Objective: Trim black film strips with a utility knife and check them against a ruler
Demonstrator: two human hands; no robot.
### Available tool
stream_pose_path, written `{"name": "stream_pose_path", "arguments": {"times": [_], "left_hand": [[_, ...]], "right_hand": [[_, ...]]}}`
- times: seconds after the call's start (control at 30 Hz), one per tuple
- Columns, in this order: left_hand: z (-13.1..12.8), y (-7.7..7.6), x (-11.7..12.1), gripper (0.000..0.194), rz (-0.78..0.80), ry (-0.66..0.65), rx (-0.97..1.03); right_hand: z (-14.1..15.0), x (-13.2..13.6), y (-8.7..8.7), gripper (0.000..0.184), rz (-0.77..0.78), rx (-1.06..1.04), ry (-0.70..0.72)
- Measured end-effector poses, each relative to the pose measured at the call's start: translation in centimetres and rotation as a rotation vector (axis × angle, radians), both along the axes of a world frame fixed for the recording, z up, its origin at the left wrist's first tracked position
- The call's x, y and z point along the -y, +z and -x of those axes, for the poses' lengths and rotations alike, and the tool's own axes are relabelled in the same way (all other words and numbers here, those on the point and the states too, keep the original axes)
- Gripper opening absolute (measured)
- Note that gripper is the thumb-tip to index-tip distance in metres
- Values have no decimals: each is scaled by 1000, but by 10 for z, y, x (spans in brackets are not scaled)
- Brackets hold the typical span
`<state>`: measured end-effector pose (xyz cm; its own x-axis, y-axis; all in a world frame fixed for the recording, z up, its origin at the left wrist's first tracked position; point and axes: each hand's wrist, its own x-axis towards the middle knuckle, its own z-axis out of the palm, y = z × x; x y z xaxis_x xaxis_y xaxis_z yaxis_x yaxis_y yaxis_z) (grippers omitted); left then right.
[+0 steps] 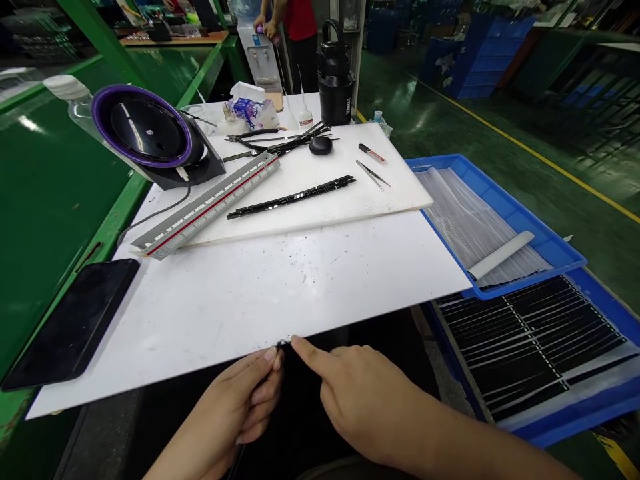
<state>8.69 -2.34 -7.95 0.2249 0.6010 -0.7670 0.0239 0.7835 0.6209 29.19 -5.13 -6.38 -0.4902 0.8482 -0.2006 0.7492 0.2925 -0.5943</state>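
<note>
At the table's front edge, my left hand (253, 393) is closed in a pinch on a thin black strip (279, 345). Only the strip's small dark end shows above the thumb; the rest is hidden by the hand or lost against the dark clothing. My right hand (363, 393) stretches its index finger to the strip's end, touching or nearly touching it. Its other fingers curl underneath, partly hidden, and I see nothing held in them. Farther back, a bundle of black strips (291, 198) lies on the white foam board (385, 193).
A grey slotted rail (210, 205), tweezers (373, 175), pliers (254, 139) and a black round fan (145, 127) are on the table. A dark tablet (73, 320) lies left. Blue trays (560, 260) stand right. Behind, a person (300, 30) stands by a water dispenser (259, 57).
</note>
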Motion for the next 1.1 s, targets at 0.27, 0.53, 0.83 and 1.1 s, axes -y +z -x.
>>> {"name": "stream_pose_path", "arguments": {"times": [0.27, 0.53, 0.83, 1.1], "left_hand": [[-4, -1, 4, 46, -10, 47, -22], [-5, -2, 5, 50, 3, 67, -36], [5, -4, 3, 47, -10, -45, -7], [6, -5, -1, 49, -6, -73, 1]], "right_hand": [[3, 1, 0, 65, -26, 27, 10], [13, 5, -2, 69, -24, 174, -6], [9, 5, -2, 65, -2, 81, -20], [2, 1, -2, 64, -78, 30, 23]]}}
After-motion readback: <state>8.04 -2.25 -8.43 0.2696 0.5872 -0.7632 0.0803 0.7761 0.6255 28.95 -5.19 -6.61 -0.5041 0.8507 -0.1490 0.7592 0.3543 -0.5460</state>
